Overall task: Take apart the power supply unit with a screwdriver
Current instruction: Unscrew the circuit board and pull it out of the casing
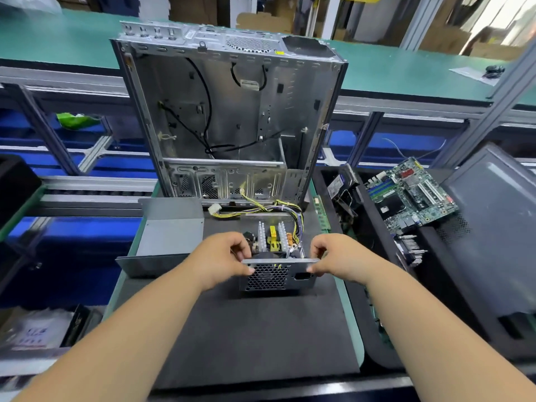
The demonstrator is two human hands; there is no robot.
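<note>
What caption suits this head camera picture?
Both hands grip an opened power supply unit before an empty computer case.

The left hand [223,258] covers the near-left corner of the power supply unit [277,264], and the right hand [333,258] hides its near-right corner, so the grip beneath cannot be read. Small parts on its board are too fine to name. Both forearms run off the near edge. The dark panel [490,227] at right is cut by the frame. Far-right objects [493,71] on the green bench [58,44] are blurred.
</note>
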